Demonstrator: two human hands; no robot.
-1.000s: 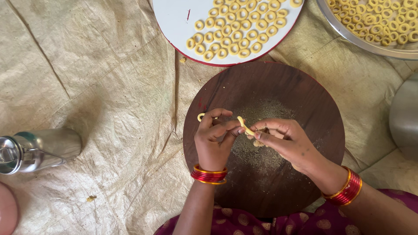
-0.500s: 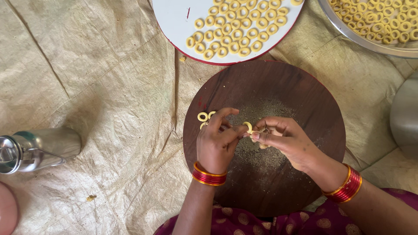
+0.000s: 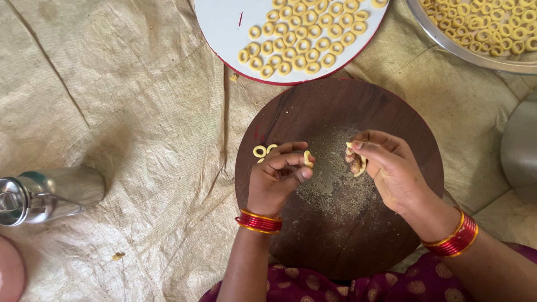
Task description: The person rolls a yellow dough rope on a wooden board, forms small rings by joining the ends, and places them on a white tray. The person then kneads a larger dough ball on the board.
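My left hand (image 3: 277, 174) hovers over a round dark wooden board (image 3: 335, 106), its fingertips pinching a small piece of yellow dough (image 3: 307, 158). Two finished dough rings (image 3: 263, 150) lie on the board just left of that hand. My right hand (image 3: 386, 165) is over the board's middle, curled around a strip of yellow dough (image 3: 358, 162). Both wrists carry red and gold bangles. Fine crumbs dust the board between the hands.
A white round plate with a red rim (image 3: 224, 33) holds several dough rings beyond the board. A steel tray (image 3: 447, 47) with more rings sits top right. A steel bottle (image 3: 47, 193) lies at left on the beige woven sheet (image 3: 123, 100). A steel vessel edge (image 3: 520, 148) is at right.
My hands have pulled apart, splitting the dough: a small piece stays in the left fingers, the strip in the right. A second ring now lies on the board.
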